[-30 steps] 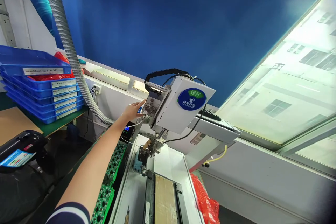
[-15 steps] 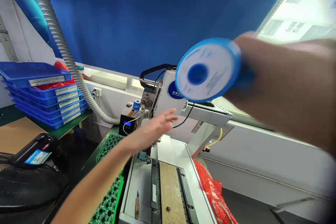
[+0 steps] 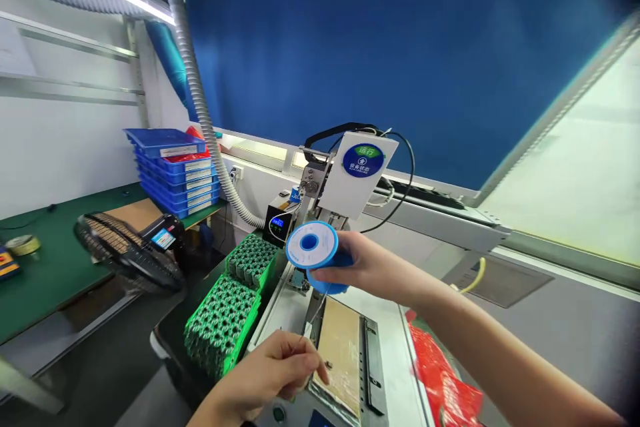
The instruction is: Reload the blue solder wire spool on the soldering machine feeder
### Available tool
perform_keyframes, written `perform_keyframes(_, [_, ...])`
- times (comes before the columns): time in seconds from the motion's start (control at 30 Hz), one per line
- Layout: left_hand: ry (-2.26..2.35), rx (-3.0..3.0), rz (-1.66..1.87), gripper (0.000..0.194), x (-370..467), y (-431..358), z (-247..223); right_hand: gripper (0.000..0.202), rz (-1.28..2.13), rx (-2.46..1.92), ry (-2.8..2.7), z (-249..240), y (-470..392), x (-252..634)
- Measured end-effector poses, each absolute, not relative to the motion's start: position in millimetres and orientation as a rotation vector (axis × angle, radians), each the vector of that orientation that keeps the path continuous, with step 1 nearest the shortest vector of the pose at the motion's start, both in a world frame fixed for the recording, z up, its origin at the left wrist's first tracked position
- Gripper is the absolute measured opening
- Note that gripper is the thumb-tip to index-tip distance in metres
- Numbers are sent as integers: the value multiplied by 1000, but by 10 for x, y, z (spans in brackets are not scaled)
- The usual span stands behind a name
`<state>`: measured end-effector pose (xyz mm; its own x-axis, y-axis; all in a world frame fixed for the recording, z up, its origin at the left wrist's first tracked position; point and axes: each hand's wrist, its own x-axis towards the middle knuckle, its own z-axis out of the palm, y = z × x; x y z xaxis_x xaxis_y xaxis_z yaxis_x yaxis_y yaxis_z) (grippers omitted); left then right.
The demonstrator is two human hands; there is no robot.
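My right hand (image 3: 357, 263) grips a blue solder wire spool (image 3: 325, 245) with a white round label, thumb and fingers around its hub. The spool is tilted, its label towards me, in front of the machine head (image 3: 357, 177). Lower down, my left hand (image 3: 283, 363) has curled fingers over the near left edge of a tan plate (image 3: 343, 340) on the machine bed. A thin strand seems to run from the spool towards this hand. Whether the fingers pinch it is unclear.
Green trays of small metal parts (image 3: 223, 310) stand left of the machine. Further left are a black fan (image 3: 127, 250) and stacked blue trays (image 3: 175, 177) on a green table (image 3: 45, 280). A red bag (image 3: 445, 373) lies right. A grey hose (image 3: 197, 93) hangs behind.
My right hand has brought the spool down and left, away from my face. My left hand has drawn back towards me, its fingers now curled. The view has turned left.
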<state>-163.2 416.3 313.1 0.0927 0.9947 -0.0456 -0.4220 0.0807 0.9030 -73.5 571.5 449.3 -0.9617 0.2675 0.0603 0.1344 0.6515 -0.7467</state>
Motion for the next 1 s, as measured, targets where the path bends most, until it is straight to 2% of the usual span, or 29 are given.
perform_keyframes(0.13, [991, 796, 1288, 44, -1297, 3675, 2940, 36, 1763, -268, -2600, 4068, 5608, -552])
perform_keyframes(0.23, [1328, 823, 1181, 45, -1092, 3293, 2877, 42, 2109, -191, -2545, 3741, 5436, -546])
perform_keyframes(0.33, [1689, 800, 1084, 40, -967, 2845, 2878, 42, 2380, -125, -2506, 3419, 5160, -643])
perform_keyframes(0.47, [1905, 582, 1162, 37, -813, 2128, 2829, 41, 2680, -12, -2467, 3040, 4602, -821])
perform_keyframes(0.67, [2251, 272, 1299, 43, -435, 963, 2598, 39, 3023, 89, -2251, 2559, 3447, -961])
perform_keyframes(0.83, [2406, 32, 1404, 49, -52, -74, 2351, 47, 3193, -17, -2115, 2131, 2242, -826])
perform_keyframes(1.0, [2464, -61, 1603, 69, 365, -1077, 2233, 52, 3294, -175, -2269, 1645, 881, -582])
